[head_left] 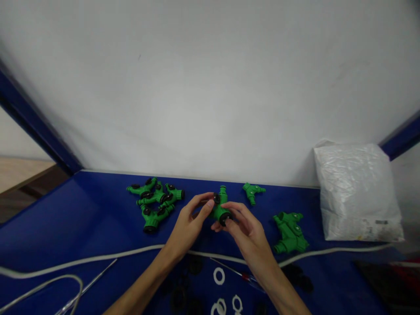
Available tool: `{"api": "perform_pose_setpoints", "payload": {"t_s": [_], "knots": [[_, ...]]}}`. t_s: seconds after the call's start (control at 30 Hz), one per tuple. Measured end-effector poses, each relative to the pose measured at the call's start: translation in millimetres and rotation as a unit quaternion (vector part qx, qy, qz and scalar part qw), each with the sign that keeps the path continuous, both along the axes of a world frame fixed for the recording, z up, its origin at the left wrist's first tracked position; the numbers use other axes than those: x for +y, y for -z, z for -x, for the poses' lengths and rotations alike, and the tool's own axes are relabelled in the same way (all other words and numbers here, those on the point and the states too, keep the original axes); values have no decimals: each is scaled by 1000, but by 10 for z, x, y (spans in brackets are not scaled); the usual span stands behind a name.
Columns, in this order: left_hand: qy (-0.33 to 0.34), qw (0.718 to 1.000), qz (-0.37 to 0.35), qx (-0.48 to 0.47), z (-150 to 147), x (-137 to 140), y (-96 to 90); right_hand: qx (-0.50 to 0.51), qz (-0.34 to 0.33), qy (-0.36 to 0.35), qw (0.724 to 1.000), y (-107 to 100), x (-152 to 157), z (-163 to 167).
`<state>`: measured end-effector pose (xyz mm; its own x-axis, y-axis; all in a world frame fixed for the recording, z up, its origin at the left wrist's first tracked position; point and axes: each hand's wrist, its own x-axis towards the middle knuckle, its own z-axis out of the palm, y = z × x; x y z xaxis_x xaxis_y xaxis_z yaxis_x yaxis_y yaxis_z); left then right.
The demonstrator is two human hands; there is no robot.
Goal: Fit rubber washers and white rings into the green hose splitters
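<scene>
White rings [219,282], left hand [190,219], right hand [250,229], both gripping green connector [218,211]

on table [82,218]: fitting cluster [154,199] left, loose fittings [290,236] right, bag [359,192] far right, rings [215,276] in front of cable [108,257].

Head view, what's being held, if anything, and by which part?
A green connector: left hand beside its black knob, right hand at its black-ringed end.
</scene>
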<state>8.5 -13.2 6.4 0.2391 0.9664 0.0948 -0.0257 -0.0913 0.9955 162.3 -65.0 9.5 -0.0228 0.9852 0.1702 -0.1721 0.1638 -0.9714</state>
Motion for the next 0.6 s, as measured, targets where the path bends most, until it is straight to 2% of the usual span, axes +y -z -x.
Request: {"api": "perform_pose_setpoints", "payload": {"t_s": [0.1, 0.33, 0.6], "knots": [[31, 999, 7, 21, 0, 1, 6, 8, 2, -10, 1000, 3, 4, 0], [58, 997, -46, 37, -3, -12, 22, -4, 20, -2, 1000, -26, 11, -29], [79, 996, -37, 31, -3, -28, -3, 34, 38, -6, 999, 48, 43, -91]]}}
